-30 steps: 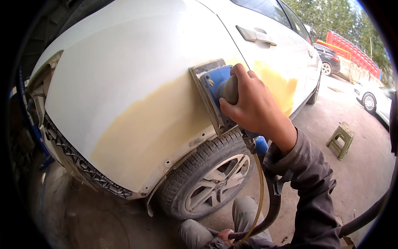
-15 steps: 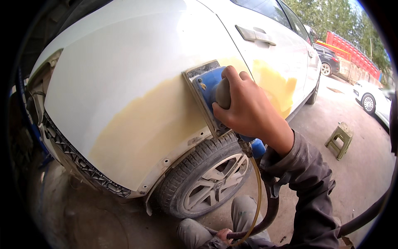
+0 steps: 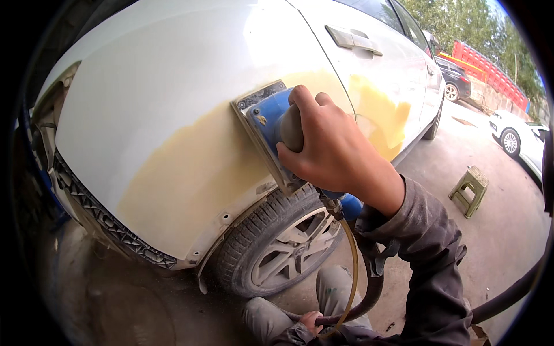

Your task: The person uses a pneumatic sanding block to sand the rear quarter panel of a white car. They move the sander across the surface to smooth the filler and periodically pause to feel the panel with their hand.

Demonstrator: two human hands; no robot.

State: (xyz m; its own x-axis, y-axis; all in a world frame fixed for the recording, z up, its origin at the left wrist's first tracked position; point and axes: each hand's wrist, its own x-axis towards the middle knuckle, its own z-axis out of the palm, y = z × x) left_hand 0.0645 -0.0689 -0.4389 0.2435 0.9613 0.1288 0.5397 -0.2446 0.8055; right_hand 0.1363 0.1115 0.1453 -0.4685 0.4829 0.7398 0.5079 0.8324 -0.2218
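My right hand (image 3: 334,144) is wrapped round the dark knob of a blue air sander (image 3: 270,112). The sander's rectangular pad lies against the white car's quarter panel (image 3: 167,104), over a yellowish filler patch (image 3: 179,167) above the wheel arch. A thin amber air line (image 3: 353,271) and a thick dark hose (image 3: 369,294) hang from the tool under my wrist. Low between my knees, my left hand (image 3: 311,322) is closed round the thick hose; its fingers show only in part.
Below the arch sits the wheel (image 3: 294,254). Another yellow filler patch (image 3: 378,115) covers part of the rear door. A small green stool (image 3: 470,190) stands on the concrete to the right. Farther off are a white car (image 3: 516,138) and a dark car (image 3: 453,81).
With the sander in it, my right hand has shifted left along the filler patch. The whole view has also moved slightly. My left hand stays on the hose.
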